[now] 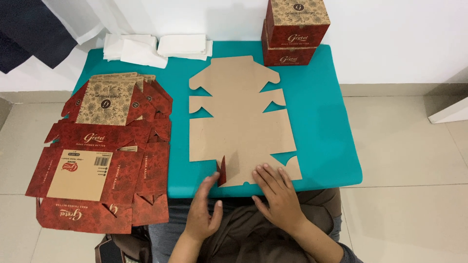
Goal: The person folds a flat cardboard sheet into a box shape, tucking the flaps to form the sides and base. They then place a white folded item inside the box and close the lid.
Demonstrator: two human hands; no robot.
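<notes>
A flat unfolded cardboard box blank (241, 119) lies brown side up in the middle of the teal table (321, 126). My right hand (275, 192) presses flat on its near edge, fingers spread. My left hand (204, 209) sits at the table's front edge, its fingertips at a small red flap (222, 173) that stands up from the blank's near left corner. Neither hand holds anything fully.
A stack of red and brown flat box blanks (105, 151) overhangs the table's left side. Two folded red boxes (295, 31) are stacked at the back right. White folded papers (156, 47) lie at the back. Tiled floor surrounds the table.
</notes>
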